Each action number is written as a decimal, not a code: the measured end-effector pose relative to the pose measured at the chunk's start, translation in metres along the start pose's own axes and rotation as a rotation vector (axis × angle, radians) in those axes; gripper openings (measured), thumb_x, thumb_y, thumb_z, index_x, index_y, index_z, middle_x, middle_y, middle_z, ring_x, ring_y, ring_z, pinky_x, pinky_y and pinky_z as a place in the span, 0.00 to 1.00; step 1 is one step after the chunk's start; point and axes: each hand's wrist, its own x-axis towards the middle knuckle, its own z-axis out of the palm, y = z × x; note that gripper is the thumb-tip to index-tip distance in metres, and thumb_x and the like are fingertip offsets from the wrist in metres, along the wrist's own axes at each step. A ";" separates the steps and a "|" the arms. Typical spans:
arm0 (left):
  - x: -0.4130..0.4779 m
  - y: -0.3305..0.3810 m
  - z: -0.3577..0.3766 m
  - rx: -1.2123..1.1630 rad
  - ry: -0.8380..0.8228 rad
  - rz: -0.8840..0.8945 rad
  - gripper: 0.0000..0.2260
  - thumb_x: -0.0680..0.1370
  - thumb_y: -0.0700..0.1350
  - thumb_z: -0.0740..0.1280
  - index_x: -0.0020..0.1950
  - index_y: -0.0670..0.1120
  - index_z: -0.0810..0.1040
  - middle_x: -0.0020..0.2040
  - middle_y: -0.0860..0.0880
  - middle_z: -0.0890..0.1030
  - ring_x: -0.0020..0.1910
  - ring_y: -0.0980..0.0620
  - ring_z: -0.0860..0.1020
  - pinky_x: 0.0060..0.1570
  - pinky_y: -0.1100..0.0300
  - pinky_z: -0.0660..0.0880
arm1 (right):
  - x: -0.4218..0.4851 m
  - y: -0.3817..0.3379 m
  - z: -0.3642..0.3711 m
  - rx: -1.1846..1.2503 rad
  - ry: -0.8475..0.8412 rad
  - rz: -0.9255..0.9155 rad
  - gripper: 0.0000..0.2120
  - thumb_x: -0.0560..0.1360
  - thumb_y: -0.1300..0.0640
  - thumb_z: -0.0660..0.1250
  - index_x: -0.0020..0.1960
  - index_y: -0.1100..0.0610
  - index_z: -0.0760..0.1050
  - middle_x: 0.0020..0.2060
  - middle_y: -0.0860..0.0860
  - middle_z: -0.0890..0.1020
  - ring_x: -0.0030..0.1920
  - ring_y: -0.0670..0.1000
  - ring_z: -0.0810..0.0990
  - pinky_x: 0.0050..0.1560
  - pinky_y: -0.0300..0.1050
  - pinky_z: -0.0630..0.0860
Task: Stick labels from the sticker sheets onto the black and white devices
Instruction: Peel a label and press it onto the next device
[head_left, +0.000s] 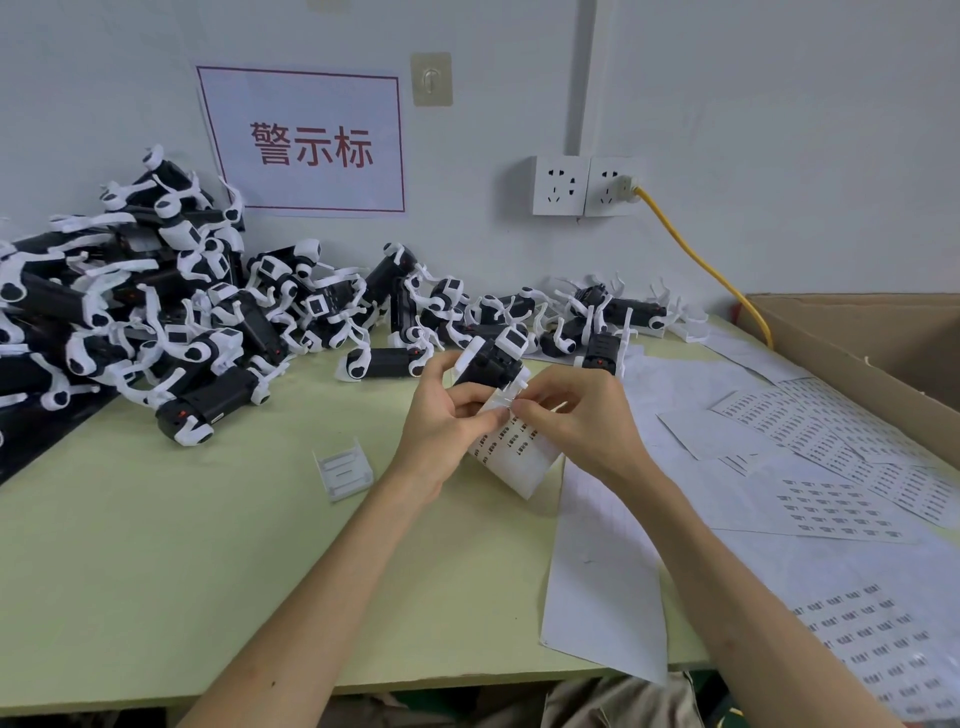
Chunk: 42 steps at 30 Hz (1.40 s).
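My left hand grips a black and white device and also holds a small sticker sheet under it, above the middle of the table. At the sheet's top edge, the fingertips of my right hand pinch a label just below the device. A big pile of black and white devices lies at the left against the wall. More devices lie in a row behind my hands. Several sticker sheets with printed labels lie on the table to the right.
A small clear plastic piece lies on the pale green table left of my hands. An open cardboard box stands at the right. A yellow cable runs from the wall socket. Blank backing sheets lie near the front edge.
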 end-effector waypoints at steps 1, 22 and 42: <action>0.000 0.000 0.000 0.008 -0.003 0.003 0.27 0.75 0.28 0.72 0.58 0.57 0.68 0.44 0.50 0.88 0.42 0.55 0.85 0.42 0.64 0.79 | 0.000 0.000 0.000 -0.003 0.004 0.005 0.11 0.71 0.64 0.76 0.36 0.49 0.82 0.34 0.44 0.84 0.35 0.42 0.81 0.38 0.31 0.73; 0.001 0.000 -0.004 0.044 -0.018 0.000 0.24 0.76 0.33 0.73 0.58 0.58 0.68 0.46 0.50 0.88 0.44 0.55 0.85 0.47 0.63 0.78 | 0.000 -0.001 -0.003 0.056 -0.061 0.064 0.11 0.72 0.64 0.76 0.37 0.49 0.83 0.34 0.46 0.85 0.33 0.47 0.82 0.36 0.37 0.75; 0.001 0.001 -0.004 0.044 0.006 0.023 0.22 0.77 0.34 0.73 0.58 0.58 0.68 0.42 0.51 0.87 0.41 0.56 0.84 0.44 0.67 0.78 | 0.000 0.003 -0.002 0.093 -0.102 0.066 0.08 0.73 0.59 0.76 0.38 0.49 0.83 0.34 0.48 0.85 0.32 0.48 0.82 0.34 0.45 0.79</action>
